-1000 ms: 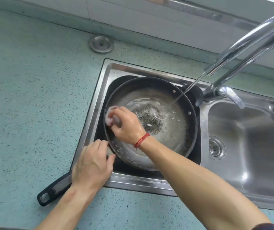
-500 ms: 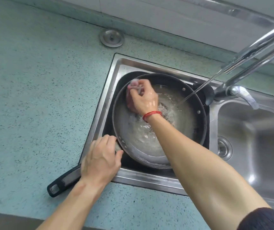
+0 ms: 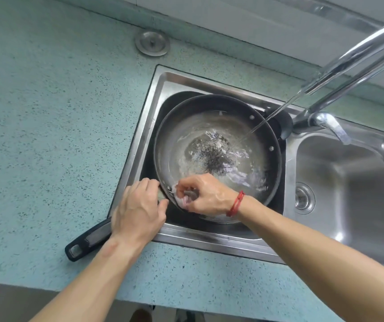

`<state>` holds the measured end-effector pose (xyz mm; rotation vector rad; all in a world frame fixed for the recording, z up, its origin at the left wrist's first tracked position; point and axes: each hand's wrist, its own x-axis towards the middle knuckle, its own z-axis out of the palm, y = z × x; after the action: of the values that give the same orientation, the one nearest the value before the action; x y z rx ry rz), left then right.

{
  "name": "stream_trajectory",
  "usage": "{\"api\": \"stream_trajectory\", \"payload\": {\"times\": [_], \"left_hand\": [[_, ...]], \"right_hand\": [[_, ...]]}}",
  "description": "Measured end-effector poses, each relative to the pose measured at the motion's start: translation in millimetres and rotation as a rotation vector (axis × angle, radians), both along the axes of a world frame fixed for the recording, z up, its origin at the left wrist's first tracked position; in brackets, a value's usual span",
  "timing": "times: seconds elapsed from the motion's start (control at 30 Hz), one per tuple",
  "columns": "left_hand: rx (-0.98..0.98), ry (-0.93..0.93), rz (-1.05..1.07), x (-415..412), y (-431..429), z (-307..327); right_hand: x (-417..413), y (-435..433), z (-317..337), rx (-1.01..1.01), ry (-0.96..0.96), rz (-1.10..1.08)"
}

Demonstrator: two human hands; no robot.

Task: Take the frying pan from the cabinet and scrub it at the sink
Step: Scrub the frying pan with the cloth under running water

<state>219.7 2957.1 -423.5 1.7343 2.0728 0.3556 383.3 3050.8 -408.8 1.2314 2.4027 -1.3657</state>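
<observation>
Head view: frying pan in the left sink basin, both hands on it.

The frying pan (image 3: 228, 101) sits tilted in the left basin of the sink (image 3: 163, 89), its black handle (image 3: 86, 242) jutting over the sink edge onto the speckled desk (image 3: 47, 135). The left hand (image 3: 137, 212) is curled over the handle where it joins the pan, hiding that joint. The right hand (image 3: 207, 196), a red cord (image 3: 236, 204) on its wrist, pinches a pale scrubbing pad (image 3: 181, 201) against the near-left rim; the pad is mostly covered by the fingers, its material unclear. A thin stream (image 3: 272, 115) from the tap (image 3: 349, 63) falls into the pan. Water and dark residue (image 3: 214, 154) lie on the pan floor. The tap's top and the right basin (image 3: 349, 194) are cut off by the frame.
</observation>
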Motion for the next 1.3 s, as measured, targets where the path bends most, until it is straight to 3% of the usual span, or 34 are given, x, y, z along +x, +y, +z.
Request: {"api": "stream_trajectory", "payload": {"times": [0.2, 0.33, 0.5, 0.67, 1.0, 1.3], "left_hand": [[-0.016, 0.002, 0.004, 0, 1, 0], [-0.014, -0.002, 0.011, 0, 0, -1], [0.004, -0.017, 0.008, 0, 0, -1], [0.030, -0.022, -0.002, 1, 0, 1], [0.000, 0.001, -0.015, 1, 1, 4], [-0.006, -0.024, 0.012, 1, 0, 8]], "right_hand": [[-13, 9, -16, 0.091, 0.128, -0.050], [-36, 33, -29, 0.328, 0.223, -0.067], [-56, 81, -35, 0.612, 0.206, -0.243], [-29, 114, -34, 0.772, 0.073, -0.211], [70, 131, -32, 1.068, -0.401, -0.070], [109, 90, -3, 0.802, -0.798, 0.068]]}}
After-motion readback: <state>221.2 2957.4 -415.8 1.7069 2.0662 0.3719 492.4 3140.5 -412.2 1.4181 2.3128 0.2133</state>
